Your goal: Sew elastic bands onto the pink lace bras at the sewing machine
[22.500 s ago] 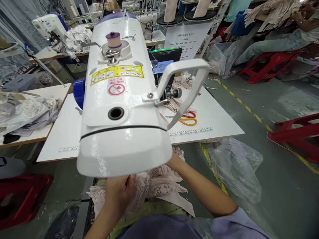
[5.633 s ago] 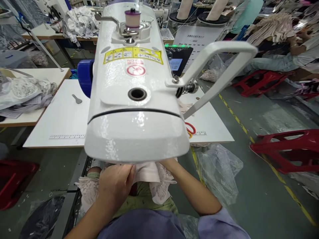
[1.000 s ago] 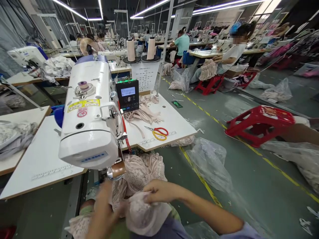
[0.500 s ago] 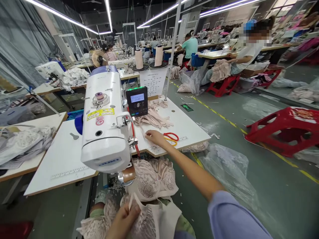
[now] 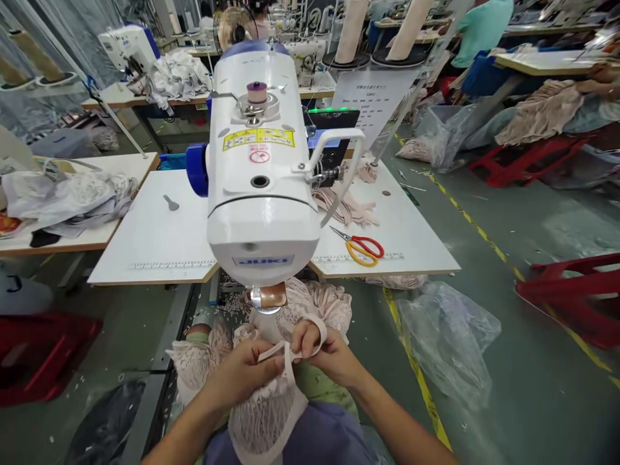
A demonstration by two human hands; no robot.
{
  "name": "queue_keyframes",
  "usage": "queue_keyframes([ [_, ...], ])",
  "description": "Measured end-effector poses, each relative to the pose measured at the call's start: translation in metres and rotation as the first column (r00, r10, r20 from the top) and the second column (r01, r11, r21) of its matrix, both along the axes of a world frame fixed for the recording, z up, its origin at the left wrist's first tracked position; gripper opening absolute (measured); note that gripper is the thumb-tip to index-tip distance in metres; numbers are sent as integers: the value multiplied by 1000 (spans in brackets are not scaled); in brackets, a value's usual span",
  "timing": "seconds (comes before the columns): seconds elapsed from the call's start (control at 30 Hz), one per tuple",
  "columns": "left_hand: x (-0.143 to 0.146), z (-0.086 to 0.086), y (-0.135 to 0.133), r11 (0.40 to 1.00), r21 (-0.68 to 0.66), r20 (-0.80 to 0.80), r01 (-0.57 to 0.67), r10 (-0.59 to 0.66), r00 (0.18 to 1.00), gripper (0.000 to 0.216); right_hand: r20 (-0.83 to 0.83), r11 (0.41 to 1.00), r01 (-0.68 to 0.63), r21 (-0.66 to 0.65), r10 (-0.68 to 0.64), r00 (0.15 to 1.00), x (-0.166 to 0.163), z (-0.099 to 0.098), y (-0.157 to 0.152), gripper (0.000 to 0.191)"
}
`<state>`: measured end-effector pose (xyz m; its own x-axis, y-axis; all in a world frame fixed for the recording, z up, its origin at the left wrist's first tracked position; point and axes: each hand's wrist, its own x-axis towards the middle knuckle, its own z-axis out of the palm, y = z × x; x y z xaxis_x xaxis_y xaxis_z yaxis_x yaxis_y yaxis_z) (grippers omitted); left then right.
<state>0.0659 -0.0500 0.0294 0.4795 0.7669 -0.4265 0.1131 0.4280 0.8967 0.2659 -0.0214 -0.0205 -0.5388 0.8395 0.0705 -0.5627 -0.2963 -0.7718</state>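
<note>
My left hand (image 5: 252,371) pinches the top edge of a pale pink lace bra (image 5: 264,420), which hangs over my lap. A narrow pale pink strap (image 5: 320,330) loops around the fingers of my right hand (image 5: 322,352), which is closed on it. Both hands are close together just below the head of a white sewing machine (image 5: 261,219). The strap crosses the bra's edge between them; whether the two are joined I cannot tell. More lace bras (image 5: 324,300) are bunched behind my hands, under the machine.
Red and yellow scissors (image 5: 361,248) and a pile of pale pink straps (image 5: 346,206) lie on the white table (image 5: 421,239) at right. A small grey tool (image 5: 170,203) rests on the left side. Plastic bags (image 5: 450,342) and a red stool (image 5: 576,290) are on the floor.
My right hand has come back from the strap pile on the table to my left hand, bringing a strap. The view has turned right-to-left and down toward the machine and lap.
</note>
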Motion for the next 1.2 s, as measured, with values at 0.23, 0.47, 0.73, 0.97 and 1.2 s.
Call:
queue_keyframes([
  [0.23, 10, 0, -11, 963, 265, -316, -58, 144, 938, 40, -141, 770, -338, -541, 313, 939, -12, -13, -24, 60],
  [0.47, 10, -5, -12, 925, 380, -420, 32, 141, 897, 45, 227, 833, 221, -507, -119, 967, 9, 3, 6, 27],
  [0.73, 7, -5, -8, 881, 460, -518, 114, 161, 840, 43, 454, 977, -214, -8, 194, 870, 12, 37, 10, 21],
  [0.97, 15, -4, -10, 800, 597, -262, -69, 276, 925, 23, 445, 967, 22, 253, -136, 885, -4, 40, 8, 18],
  [1.2, 14, -21, -8, 397, 917, -226, 17, 485, 845, 28, 446, 987, 98, -129, -31, 895, -2, 33, 36, 30],
])
